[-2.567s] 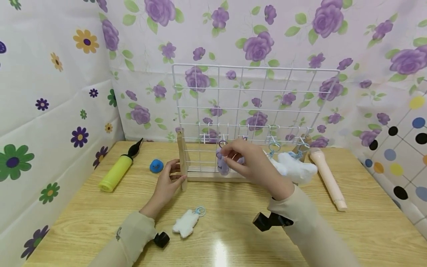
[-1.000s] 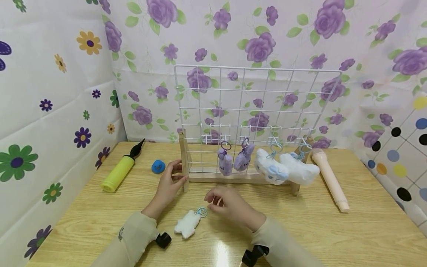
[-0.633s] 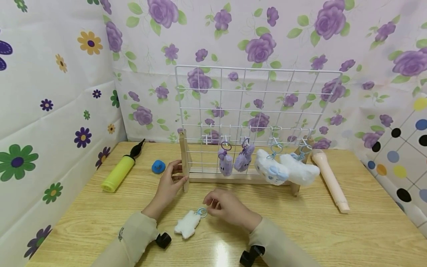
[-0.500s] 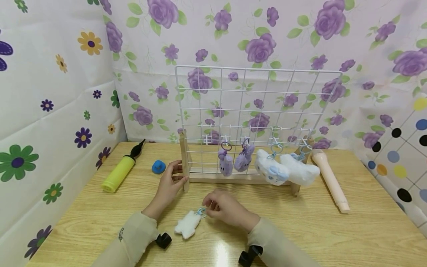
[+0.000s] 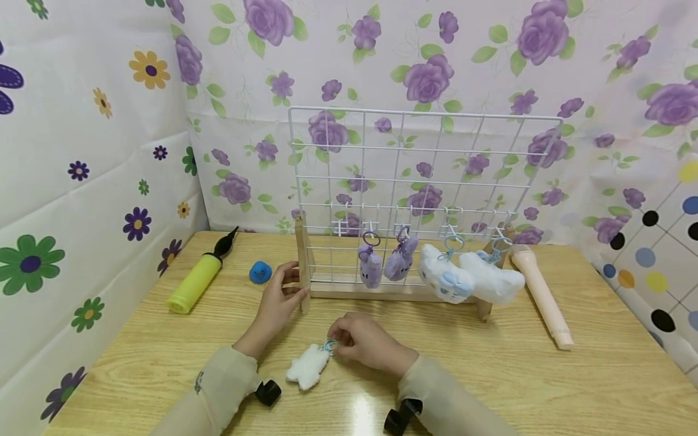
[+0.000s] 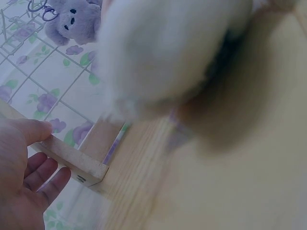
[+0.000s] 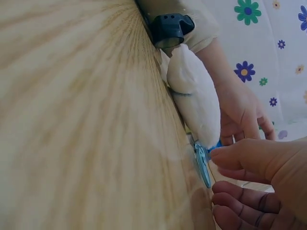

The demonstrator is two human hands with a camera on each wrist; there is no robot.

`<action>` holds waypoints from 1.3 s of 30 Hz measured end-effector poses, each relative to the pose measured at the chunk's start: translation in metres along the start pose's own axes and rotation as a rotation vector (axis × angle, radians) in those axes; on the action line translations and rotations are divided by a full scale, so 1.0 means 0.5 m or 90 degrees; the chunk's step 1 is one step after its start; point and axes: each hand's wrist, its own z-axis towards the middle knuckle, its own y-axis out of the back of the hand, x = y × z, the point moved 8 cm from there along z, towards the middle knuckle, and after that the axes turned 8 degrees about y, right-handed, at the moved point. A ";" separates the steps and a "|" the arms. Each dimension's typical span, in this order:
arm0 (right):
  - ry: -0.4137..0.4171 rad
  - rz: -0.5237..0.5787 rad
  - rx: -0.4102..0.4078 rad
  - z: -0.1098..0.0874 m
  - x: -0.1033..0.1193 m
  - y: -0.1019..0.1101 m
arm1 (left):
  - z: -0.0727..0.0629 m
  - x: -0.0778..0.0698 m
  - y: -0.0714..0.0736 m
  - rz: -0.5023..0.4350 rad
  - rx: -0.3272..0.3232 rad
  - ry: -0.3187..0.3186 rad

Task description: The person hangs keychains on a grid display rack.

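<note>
A white plush keychain (image 5: pixel 308 367) lies on the wooden table, its light blue ring (image 5: pixel 329 345) pointing toward my right hand (image 5: pixel 372 345). The right fingertips are right at that ring; the right wrist view shows thumb and fingers apart beside the ring (image 7: pixel 203 165), nothing between them. My left hand (image 5: pixel 277 300) holds the left wooden leg (image 5: pixel 302 260) of a white wire grid rack (image 5: pixel 403 145), thumb on one side and fingers on the other. From the rack's hooks hang two purple plush keychains (image 5: pixel 371 270) and two white ones (image 5: pixel 493 278) with blue rings.
Left of the rack stands a small blue duck toy (image 5: pixel 260 272), with a yellow hand pump (image 5: pixel 195 283) beyond it. A pale pink tube (image 5: pixel 542 297) lies to the right. Flowered cloth (image 5: pixel 240 79) closes in the back and sides.
Earlier my right hand was at the left purple keychain on the rack; it has let go and come down to the white keychain's ring. My left hand stays on the leg.
</note>
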 end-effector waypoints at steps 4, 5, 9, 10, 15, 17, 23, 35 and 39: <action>-0.001 -0.013 0.007 0.003 -0.002 -0.006 | 0.001 0.001 -0.001 0.000 0.000 0.005; -0.003 -0.015 0.008 0.003 -0.003 -0.007 | 0.000 0.001 0.000 -0.001 -0.001 0.001; -0.010 -0.032 0.011 0.004 -0.005 -0.008 | -0.002 0.000 0.003 -0.006 -0.003 -0.014; -0.010 -0.036 0.011 0.004 -0.005 -0.008 | -0.002 -0.001 0.003 -0.007 -0.003 -0.016; -0.020 -0.032 0.015 0.004 -0.006 -0.008 | -0.003 -0.002 0.002 -0.006 -0.001 -0.014; -0.024 -0.027 0.018 0.003 -0.007 -0.009 | -0.003 -0.002 0.001 -0.006 -0.001 -0.015; -0.023 -0.030 0.023 0.002 -0.004 -0.011 | -0.003 -0.001 0.001 0.001 -0.004 -0.015; -0.041 0.041 0.023 -0.002 0.000 -0.010 | -0.008 -0.001 0.004 -0.003 -0.004 -0.011; -0.042 0.071 0.018 -0.007 0.003 0.000 | -0.006 -0.001 0.005 0.005 -0.003 -0.015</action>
